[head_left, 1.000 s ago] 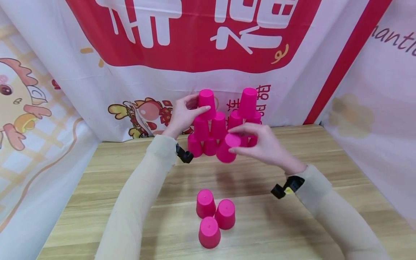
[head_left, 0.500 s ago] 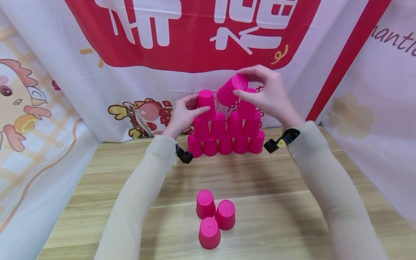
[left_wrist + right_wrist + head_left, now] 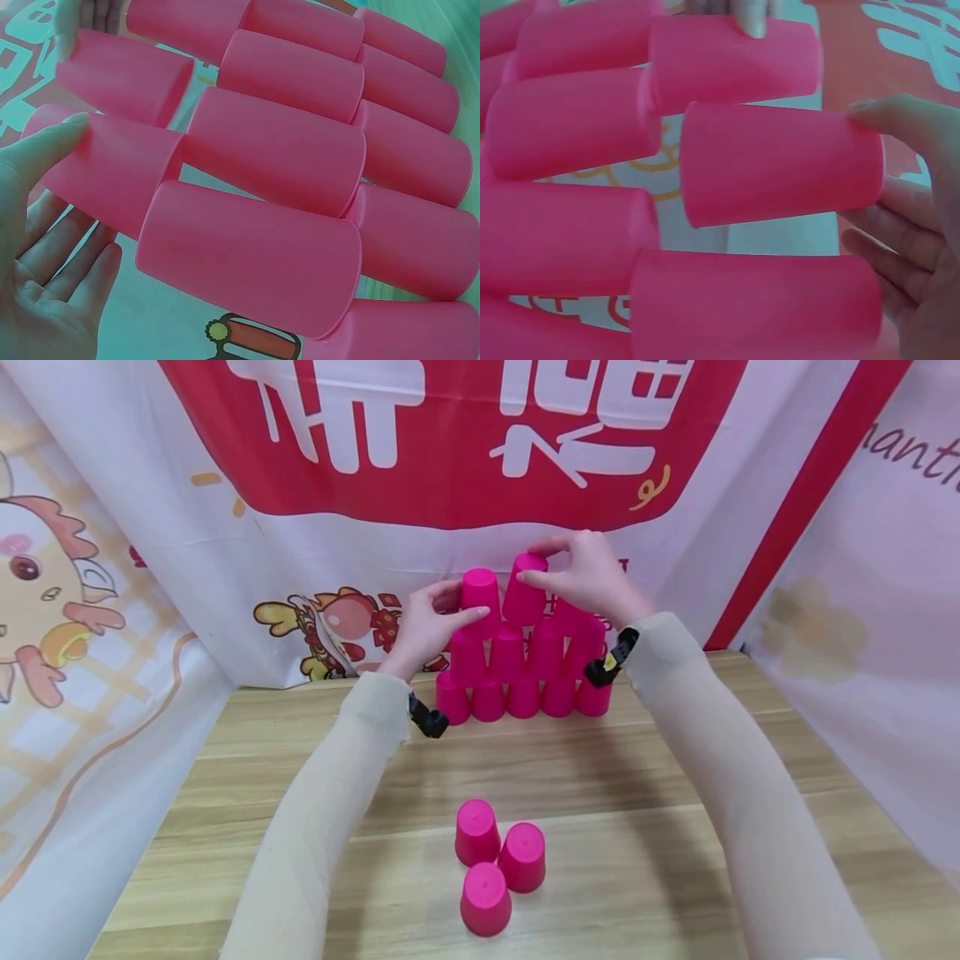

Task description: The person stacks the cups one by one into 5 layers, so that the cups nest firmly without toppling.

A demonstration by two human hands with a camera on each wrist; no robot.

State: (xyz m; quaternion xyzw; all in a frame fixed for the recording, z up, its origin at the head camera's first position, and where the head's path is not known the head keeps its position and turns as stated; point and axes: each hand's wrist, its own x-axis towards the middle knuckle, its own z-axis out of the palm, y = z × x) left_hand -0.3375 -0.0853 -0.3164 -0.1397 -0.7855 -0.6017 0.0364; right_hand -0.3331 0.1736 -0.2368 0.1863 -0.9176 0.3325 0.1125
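Note:
Upside-down pink plastic cups stand in a stepped stack, with a bottom row (image 3: 522, 699) and a second row (image 3: 507, 653). My left hand (image 3: 426, 628) holds the leftmost third-row cup (image 3: 112, 165), thumb on its front and fingers behind it. Between thumb and fingers, my right hand (image 3: 588, 578) pinches another pink cup (image 3: 525, 595) by its closed end. In the right wrist view a small gap shows between that cup's rim and the row below. A third-row cup (image 3: 754, 304) on the right is partly hidden by my right hand in the head view.
Three upside-down pink cups (image 3: 485, 897) stand close together nearer to me on the wooden table (image 3: 637, 860). A printed cloth (image 3: 420, 543) hangs right behind the stack, with more cloth at both sides.
My right hand has carried its cup up from in front of the stack, then left and down between the two outer third-row cups, straightening it. The left hand has stayed put.

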